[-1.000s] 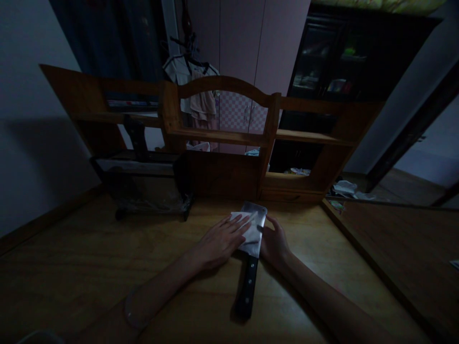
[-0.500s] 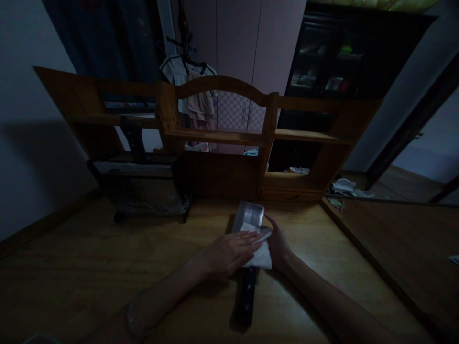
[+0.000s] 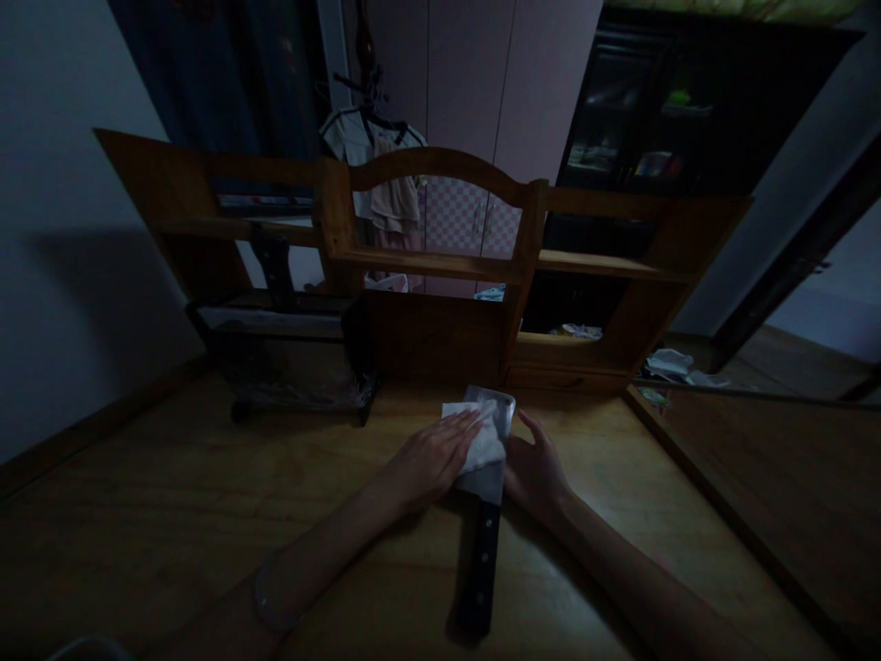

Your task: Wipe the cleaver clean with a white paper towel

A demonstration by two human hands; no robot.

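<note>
A cleaver (image 3: 493, 484) with a wide metal blade and a black riveted handle (image 3: 481, 574) lies in front of me, handle toward me. My left hand (image 3: 439, 456) holds a white tissue (image 3: 486, 444) against the upper face of the blade, its fingers stretched out and close together. The tissue covers much of the blade. At the blade's right edge, my right hand (image 3: 537, 468) grips the cleaver from the side. Its thumb stands up apart from the blade, and its other fingers are mostly hidden.
On the left of the wooden desk (image 3: 309, 487) stands a dark-framed knife holder (image 3: 289, 367) with a black-handled knife (image 3: 273, 266) upright in it. Wooden shelving (image 3: 440, 340) runs along the back edge. A raised wooden ledge (image 3: 695, 487) borders the right side.
My left hand has slid the tissue up the blade, away from the handle, baring the lower blade. My right hand stays at the blade's right edge. The view has shifted slightly.
</note>
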